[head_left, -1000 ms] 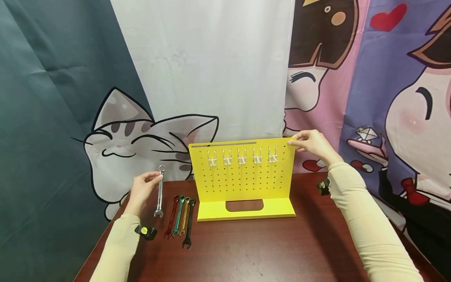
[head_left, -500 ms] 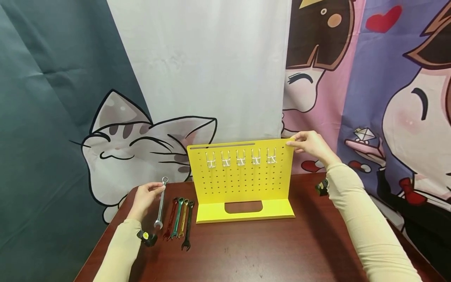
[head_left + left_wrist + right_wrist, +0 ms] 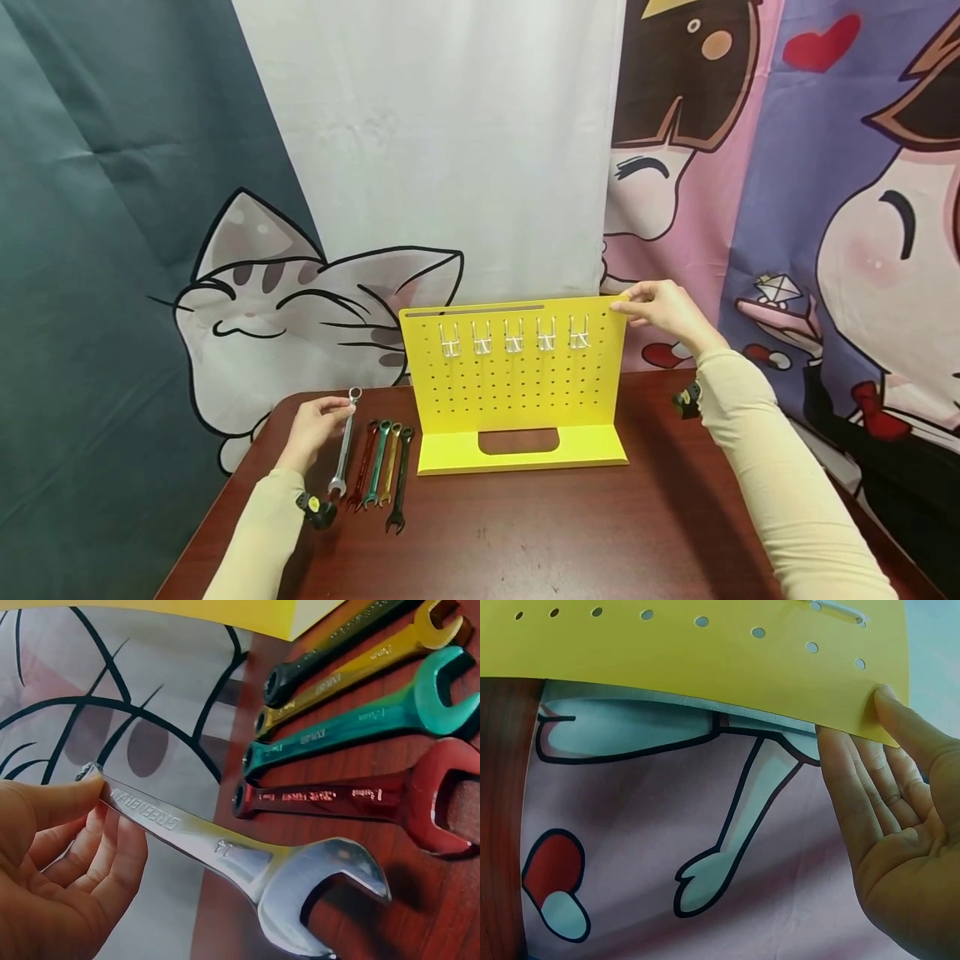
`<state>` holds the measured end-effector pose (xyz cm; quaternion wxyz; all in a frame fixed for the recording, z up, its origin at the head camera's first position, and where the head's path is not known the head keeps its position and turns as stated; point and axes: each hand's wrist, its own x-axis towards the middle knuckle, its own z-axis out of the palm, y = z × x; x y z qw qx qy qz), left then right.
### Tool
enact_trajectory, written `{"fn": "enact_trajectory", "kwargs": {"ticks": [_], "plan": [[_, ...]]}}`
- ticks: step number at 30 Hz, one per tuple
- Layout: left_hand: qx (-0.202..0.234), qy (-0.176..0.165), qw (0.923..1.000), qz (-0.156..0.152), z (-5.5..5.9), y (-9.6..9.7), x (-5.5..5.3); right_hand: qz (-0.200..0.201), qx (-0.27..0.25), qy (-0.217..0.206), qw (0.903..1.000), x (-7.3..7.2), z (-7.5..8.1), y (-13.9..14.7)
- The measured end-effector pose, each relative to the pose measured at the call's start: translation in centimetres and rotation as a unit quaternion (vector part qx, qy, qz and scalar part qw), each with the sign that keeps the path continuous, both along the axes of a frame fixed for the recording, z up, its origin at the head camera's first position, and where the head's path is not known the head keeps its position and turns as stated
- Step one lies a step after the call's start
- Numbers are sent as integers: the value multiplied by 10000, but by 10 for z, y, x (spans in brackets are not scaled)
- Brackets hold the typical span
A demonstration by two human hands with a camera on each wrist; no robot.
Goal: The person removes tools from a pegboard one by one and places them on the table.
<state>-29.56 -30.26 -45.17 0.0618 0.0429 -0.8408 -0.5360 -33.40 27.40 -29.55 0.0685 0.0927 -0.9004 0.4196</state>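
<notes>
My left hand [image 3: 313, 430] pinches a silver combination wrench [image 3: 345, 454] near its ring end, the open jaw pointing down toward the table. In the left wrist view the wrench [image 3: 195, 838] slants across, with thumb and fingers at its ring end. Just right of it lie a red wrench [image 3: 364, 463], a green wrench [image 3: 377, 467], a yellow wrench [image 3: 391, 465] and a black wrench [image 3: 401, 483], side by side. My right hand [image 3: 667, 310] grips the upper right corner of a yellow pegboard [image 3: 517, 383], thumb in front and fingers behind, as the right wrist view shows.
Several metal hooks [image 3: 513, 337] hang in a row across the board's upper part. The pegboard stands on its own base on a dark red wooden table [image 3: 525, 533]. A printed cartoon curtain [image 3: 465, 150] hangs close behind the table.
My left hand has lowered the silver wrench and brought it slightly right, closer to the row of coloured wrenches. The right hand keeps its hold on the pegboard corner.
</notes>
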Motion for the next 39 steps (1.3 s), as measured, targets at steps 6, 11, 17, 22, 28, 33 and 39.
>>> {"fn": "enact_trajectory", "kwargs": {"ticks": [6,11,17,22,28,33,39], "plan": [[-30,-109,9999,-56,-6,0,1,12,-32,-3,10000,0,0,0],[-301,-156,9994,-54,-10,0,2,-11,125,-16,9999,1,1,-1],[-515,-184,9985,9,-14,0,2,7,174,-30,9998,2,2,-2],[-647,-167,9978,-27,-18,1,1,13,168,-20,9999,2,2,-2],[-743,-146,9971,17,-25,2,-2,-15,187,-56,9998,2,2,-1],[-759,-224,9968,84,-29,1,-4,24,190,-16,9998,2,2,-1],[-784,-339,9963,34,-32,3,-8,13,196,-10,9998,2,2,-1]]}}
